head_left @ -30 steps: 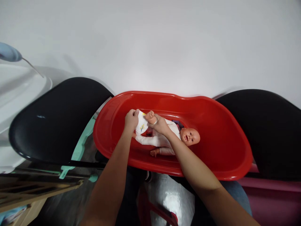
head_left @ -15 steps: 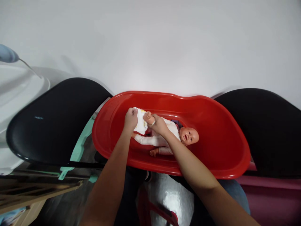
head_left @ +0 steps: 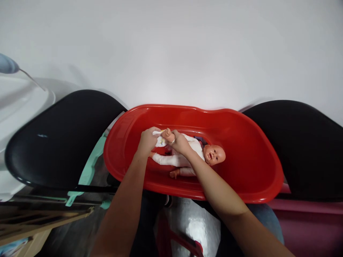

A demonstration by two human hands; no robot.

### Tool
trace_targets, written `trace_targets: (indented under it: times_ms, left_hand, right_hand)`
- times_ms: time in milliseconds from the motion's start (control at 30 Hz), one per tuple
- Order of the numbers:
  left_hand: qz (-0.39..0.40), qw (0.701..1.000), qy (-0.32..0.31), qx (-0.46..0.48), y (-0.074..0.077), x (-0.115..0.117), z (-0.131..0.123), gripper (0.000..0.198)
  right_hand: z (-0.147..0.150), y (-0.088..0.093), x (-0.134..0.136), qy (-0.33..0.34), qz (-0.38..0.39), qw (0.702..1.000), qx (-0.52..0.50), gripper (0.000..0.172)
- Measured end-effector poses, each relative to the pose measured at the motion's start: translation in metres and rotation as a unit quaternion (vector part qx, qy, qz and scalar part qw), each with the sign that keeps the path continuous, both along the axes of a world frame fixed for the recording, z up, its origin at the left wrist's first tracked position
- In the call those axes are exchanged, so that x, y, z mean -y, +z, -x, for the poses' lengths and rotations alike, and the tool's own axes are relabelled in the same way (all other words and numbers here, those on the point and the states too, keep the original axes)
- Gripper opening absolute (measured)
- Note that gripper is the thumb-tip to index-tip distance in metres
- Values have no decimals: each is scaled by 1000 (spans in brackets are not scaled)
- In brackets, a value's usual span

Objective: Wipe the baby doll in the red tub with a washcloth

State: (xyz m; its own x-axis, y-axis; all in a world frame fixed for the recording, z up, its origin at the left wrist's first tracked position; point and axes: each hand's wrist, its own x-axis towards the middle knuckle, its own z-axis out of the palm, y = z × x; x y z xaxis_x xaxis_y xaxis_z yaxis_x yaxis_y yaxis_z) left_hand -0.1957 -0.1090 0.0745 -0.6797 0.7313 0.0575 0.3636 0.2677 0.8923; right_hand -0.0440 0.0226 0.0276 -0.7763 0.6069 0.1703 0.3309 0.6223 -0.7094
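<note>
A baby doll (head_left: pixel 184 159) in a white long-sleeved suit lies on its back in a red plastic baby bathtub (head_left: pixel 193 114), its head toward the right. My right hand (head_left: pixel 181 142) is shut around the doll's raised lower leg, just above the bare foot (head_left: pixel 167 135). My left hand (head_left: pixel 147 140) grips the edge of a white nappy (head_left: pixel 160 141) with a yellow print at the doll's hips. The doll's lower body is partly hidden by my hands and the nappy.
Black curved seat shapes (head_left: pixel 61 139) flank the tub on the left and right (head_left: pixel 294 146). A white basin (head_left: pixel 18 100) sits at far left, with a mint-green frame (head_left: pixel 91 167) and wooden rack (head_left: pixel 34 221) below. A white surface lies beyond the tub.
My left hand has moved right and pulled the nappy toward the doll's raised leg, so less of the print shows. My right hand still holds the leg.
</note>
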Motion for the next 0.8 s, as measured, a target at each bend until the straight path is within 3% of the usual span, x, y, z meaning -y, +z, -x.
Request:
trace_targets:
  times_ms: [100, 200, 267, 367, 533, 667, 800]
  left_hand:
    - [17, 993, 60, -95, 3, 1, 4, 11]
    - [36, 967, 158, -195, 10, 3, 6, 5]
    - [50, 959, 182, -212, 15, 5, 5, 5]
    - [59, 977, 145, -143, 21, 5, -1, 11]
    - [-25, 993, 98, -66, 27, -3, -29, 17]
    - [-90, 996, 13, -14, 20, -8, -39, 32]
    - [-120, 989, -81, 22, 10, -9, -30, 53]
  right_hand:
    - [0, -1, -1, -3, -1, 1000, -1, 26]
    - [1, 0, 0, 3, -2, 1000, 13, 24]
    - [1, 2, 2, 9, -9, 999, 35, 25]
    - [2, 5, 4, 13, -28, 996, 79, 25]
    - [2, 9, 4, 4, -58, 989, 137, 28]
    - [1, 10, 1, -9, -40, 990, 133, 27]
    - [0, 8, -1, -11, -17, 993, 116, 29]
